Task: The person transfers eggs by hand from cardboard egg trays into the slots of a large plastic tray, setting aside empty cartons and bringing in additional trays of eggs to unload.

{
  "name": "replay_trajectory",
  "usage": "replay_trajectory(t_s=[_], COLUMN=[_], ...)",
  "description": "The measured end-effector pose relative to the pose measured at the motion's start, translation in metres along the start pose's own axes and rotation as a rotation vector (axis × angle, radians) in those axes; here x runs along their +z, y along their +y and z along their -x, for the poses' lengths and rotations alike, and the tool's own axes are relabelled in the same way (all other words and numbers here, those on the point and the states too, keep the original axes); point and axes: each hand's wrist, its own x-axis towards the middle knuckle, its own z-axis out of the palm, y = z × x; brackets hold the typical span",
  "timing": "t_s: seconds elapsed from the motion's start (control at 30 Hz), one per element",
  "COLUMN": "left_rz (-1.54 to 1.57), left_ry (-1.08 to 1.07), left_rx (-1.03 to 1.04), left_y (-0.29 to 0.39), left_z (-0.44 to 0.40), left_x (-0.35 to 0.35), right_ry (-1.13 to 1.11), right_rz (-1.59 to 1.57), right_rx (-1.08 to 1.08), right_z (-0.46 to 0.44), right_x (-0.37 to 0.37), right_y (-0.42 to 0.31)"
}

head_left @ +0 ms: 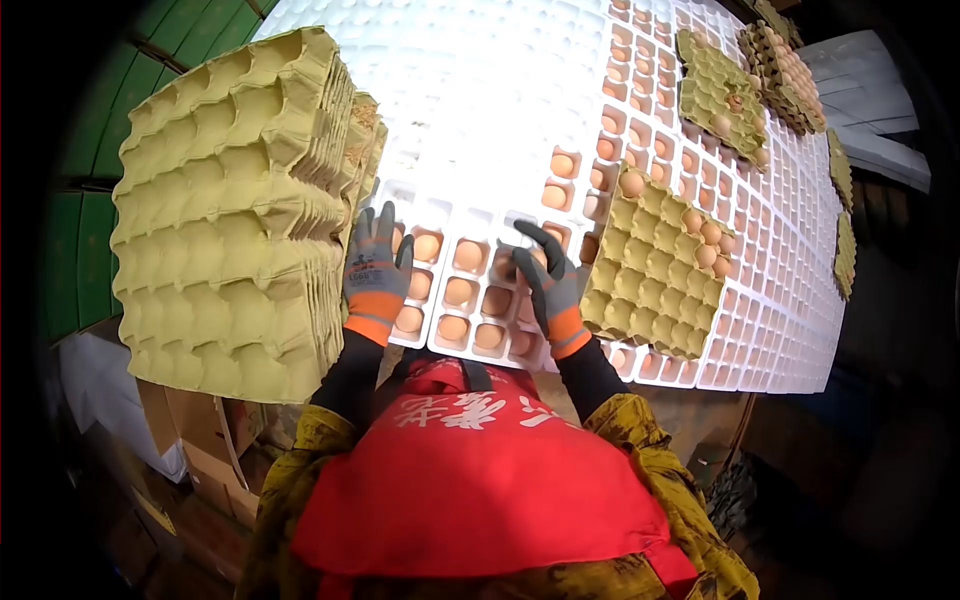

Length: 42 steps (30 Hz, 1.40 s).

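My left hand [376,270], in a grey and orange glove, lies over the left edge of a white foam egg tray [430,345]. Its fingers are stretched out, and an egg [397,240] shows partly beside them. My right hand [548,280], gloved alike, curls thumb and forefinger around an egg [539,257] above the tray's right-hand cells. Brown eggs sit singly in the cells between my hands, among them one egg [469,256] near the middle. Right of my right hand, a yellowish pulp egg carton [650,275] rests on the foam trays with several eggs along its upper and right sides.
A tall stack of pulp cartons [230,220] stands close on my left. More cartons [720,95] with eggs lie at the far right. Foam trays [480,90] stretch away ahead, brightly lit. Cardboard boxes [205,440] sit below at the left, near green crates [110,120].
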Motion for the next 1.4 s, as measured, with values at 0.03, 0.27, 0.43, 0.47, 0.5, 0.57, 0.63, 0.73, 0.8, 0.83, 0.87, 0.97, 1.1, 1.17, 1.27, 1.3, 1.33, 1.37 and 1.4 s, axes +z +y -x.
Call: replay_trajectory(t_s=[0.03, 0.27, 0.43, 0.47, 0.5, 0.57, 0.63, 0.73, 0.8, 0.83, 0.87, 0.97, 1.1, 1.17, 1.27, 1.3, 1.33, 1.37, 1.4], left_rz=[0.052, 0.704, 1.053, 0.791, 0.519, 0.118, 0.165, 0.430, 0.538, 0.544, 0.582, 0.437, -0.034, -0.202, -0.039, -0.007, 0.027, 0.064, 0.069], left_ry=[-0.024, 0.139, 0.087, 0.066, 0.058, -0.049, 0.028, 0.024, -0.005, -0.002, -0.072, -0.132, 0.026, 0.017, -0.126, -0.121, -0.120, -0.118, -0.081], left_rx=[-0.051, 0.122, 0.163, 0.273, 0.366, 0.435, 0.430, 0.365, 0.427, 0.497, 0.505, 0.660, 0.606, 0.602, 0.658, 0.697, 0.737, 0.776, 0.812], left_y=[0.006, 0.023, 0.077, 0.084, 0.082, 0.076, 0.083, 0.129, 0.171, 0.193, 0.220, 0.272, 0.325, 0.314, 0.280, 0.276, 0.272, 0.270, 0.278], left_z=[-0.003, -0.012, -0.023, -0.027, -0.027, -0.027, -0.017, -0.014, -0.018, -0.022, -0.024, -0.030, -0.055, -0.074, -0.094, -0.098, -0.103, -0.107, -0.105], left_x=[-0.007, 0.001, 0.028, 0.036, 0.044, 0.075, 0.075, 0.060, 0.052, 0.052, 0.044, 0.062, 0.068, 0.083, 0.108, 0.105, 0.100, 0.099, 0.085], right_ry=[0.044, 0.040, 0.079, 0.066, 0.080, 0.198, 0.399, 0.600, 0.665, 0.677, 0.645, 0.473, 0.251, 0.145, 0.134, 0.144, 0.248, 0.264, 0.255], right_rz=[0.051, 0.765, 0.483, 0.509, 0.545, 0.499, 0.648, 0.472, 0.425, 0.444, 0.486, 0.623, 1.016, 1.298, 1.250, 1.140, 0.969, 0.642, 0.261], right_rx=[-0.095, -0.613, -0.449, -0.415, -0.411, -0.402, -0.473, -0.284, -0.189, -0.205, -0.193, -0.240, -0.521, -0.446, -0.368, -0.376, -0.434, -0.393, -0.258], right_z=[-0.008, -0.041, 0.016, 0.025, 0.034, 0.049, 0.048, 0.056, 0.055, 0.055, 0.055, 0.046, 0.020, 0.004, -0.004, -0.004, 0.006, 0.012, 0.015], right_x=[0.001, 0.005, -0.029, -0.043, -0.060, -0.099, -0.159, -0.248, -0.300, -0.317, -0.327, -0.348, -0.342, -0.332, -0.333, -0.337, -0.341, -0.348, -0.358], right_y=[-0.002, 0.032, 0.007, -0.003, -0.010, -0.027, -0.005, 0.012, 0.030, 0.030, 0.021, -0.002, -0.005, 0.008, 0.017, 0.017, 0.012, 0.011, 0.022])
